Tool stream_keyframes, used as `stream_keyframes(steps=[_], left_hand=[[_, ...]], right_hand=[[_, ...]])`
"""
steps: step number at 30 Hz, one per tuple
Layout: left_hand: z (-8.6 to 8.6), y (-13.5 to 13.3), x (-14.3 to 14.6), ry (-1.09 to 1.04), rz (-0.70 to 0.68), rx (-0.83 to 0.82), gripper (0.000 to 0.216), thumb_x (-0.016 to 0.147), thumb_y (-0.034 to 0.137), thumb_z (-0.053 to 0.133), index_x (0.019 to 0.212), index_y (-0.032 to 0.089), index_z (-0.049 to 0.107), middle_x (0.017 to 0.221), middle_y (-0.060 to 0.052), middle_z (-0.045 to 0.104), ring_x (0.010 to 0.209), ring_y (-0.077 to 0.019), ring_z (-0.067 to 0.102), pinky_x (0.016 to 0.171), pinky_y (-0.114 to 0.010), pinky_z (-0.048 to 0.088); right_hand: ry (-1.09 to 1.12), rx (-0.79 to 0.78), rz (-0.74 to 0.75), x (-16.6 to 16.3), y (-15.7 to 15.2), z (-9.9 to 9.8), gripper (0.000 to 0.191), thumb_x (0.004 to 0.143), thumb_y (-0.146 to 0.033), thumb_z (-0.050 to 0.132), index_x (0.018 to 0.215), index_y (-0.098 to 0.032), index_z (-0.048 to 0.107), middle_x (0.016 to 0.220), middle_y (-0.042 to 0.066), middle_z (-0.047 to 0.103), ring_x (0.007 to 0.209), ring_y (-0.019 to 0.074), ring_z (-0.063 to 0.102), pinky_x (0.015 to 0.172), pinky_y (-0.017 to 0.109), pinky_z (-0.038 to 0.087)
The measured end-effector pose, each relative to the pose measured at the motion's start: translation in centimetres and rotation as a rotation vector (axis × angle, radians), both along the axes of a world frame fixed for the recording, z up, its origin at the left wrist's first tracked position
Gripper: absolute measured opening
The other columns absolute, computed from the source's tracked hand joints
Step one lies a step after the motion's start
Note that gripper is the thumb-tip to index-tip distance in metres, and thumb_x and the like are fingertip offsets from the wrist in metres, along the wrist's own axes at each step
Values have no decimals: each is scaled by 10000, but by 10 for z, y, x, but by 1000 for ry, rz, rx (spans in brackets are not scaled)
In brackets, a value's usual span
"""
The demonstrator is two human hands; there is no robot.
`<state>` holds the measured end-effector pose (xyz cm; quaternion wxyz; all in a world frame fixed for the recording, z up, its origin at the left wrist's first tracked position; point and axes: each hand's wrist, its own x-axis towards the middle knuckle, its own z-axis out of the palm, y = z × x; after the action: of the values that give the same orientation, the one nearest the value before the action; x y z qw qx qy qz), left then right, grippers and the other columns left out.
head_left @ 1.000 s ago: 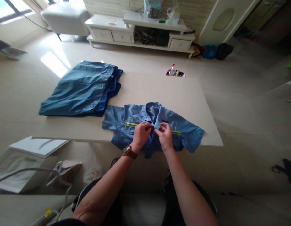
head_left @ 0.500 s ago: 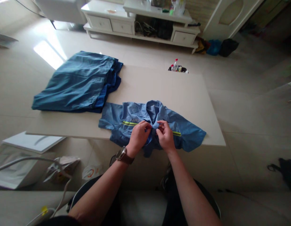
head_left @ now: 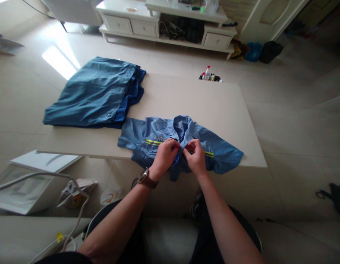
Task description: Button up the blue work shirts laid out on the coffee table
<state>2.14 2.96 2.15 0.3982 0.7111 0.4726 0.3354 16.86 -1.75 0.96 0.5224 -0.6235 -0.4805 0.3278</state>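
Observation:
A blue short-sleeved work shirt with a yellow-green reflective stripe lies on the near edge of a pale table, collar away from me, its hem hanging over the edge. My left hand, with a brown watch on the wrist, pinches the shirt's front opening just below the collar. My right hand pinches the opposite front edge, fingertips almost touching the left hand's. Both hands are closed on the cloth.
A stack of folded blue garments lies on the table's far left. A white low cabinet stands at the back. A bin with bottles sits behind the table. A white box and bags are on the floor at left.
The hands stay at the shirt's front opening and have drawn slightly closer together. The camera has shifted a little.

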Motion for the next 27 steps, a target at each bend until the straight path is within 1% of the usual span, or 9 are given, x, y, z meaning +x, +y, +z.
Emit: stream_keyframes(steps=[3,5,9,13,15,17,19,23,27], left_hand=[[-2,2,0,-64,8,-53,173,788,43,608,793,186,706,811,-2,700,772,-144,646,752,-269,504],[-5,3,-1,-114,9,-74,161,782,55,612,793,183,709,804,0,699,767,-142,645,748,-266,505],[-10,4,-2,-182,18,-137,125,766,89,633,800,174,718,791,-5,704,758,-138,644,737,-257,500],[-11,4,-1,-237,6,-247,109,783,165,652,821,164,754,779,-19,734,741,-142,655,707,-249,501],[-11,3,1,-302,25,-331,111,778,241,706,818,155,762,764,-28,741,721,-144,660,676,-245,500],[-12,2,4,-387,64,-419,187,721,309,793,799,145,750,738,-31,733,692,-142,659,645,-238,496],[-14,1,7,-456,104,-474,258,666,336,848,787,139,732,728,-29,728,678,-135,658,634,-233,495],[-17,-1,10,-536,173,-534,307,672,336,851,862,143,708,750,-23,738,687,-128,666,642,-229,493],[-16,-5,12,-620,184,-526,429,685,315,853,997,181,591,755,15,728,679,-111,666,644,-212,485]], right_hand=[[-142,34,53,-1,0,3,55,852,-246,644,841,-259,592,820,4,642,795,203,617,786,331,499],[-229,73,91,0,0,5,81,882,-245,602,802,-252,592,856,25,633,839,212,603,798,335,489],[-306,123,155,2,2,5,83,911,-210,551,855,-246,601,951,42,629,907,214,603,830,335,478],[-350,114,189,4,2,0,97,910,-176,524,872,-243,583,962,49,611,930,220,596,846,346,474],[-366,114,184,5,2,-1,88,920,-188,518,880,-241,576,967,54,602,934,224,589,849,353,477],[-377,123,193,5,2,-2,81,938,-207,514,895,-240,574,978,60,601,944,228,588,857,360,480],[-383,130,196,4,1,-2,92,951,-214,508,888,-242,569,975,63,603,946,230,589,862,365,480],[-368,127,158,3,1,2,122,945,-207,517,836,-250,550,940,57,605,937,230,592,866,366,476],[-263,117,101,2,2,4,103,917,-213,554,819,-244,556,922,50,608,912,223,587,836,355,474]])
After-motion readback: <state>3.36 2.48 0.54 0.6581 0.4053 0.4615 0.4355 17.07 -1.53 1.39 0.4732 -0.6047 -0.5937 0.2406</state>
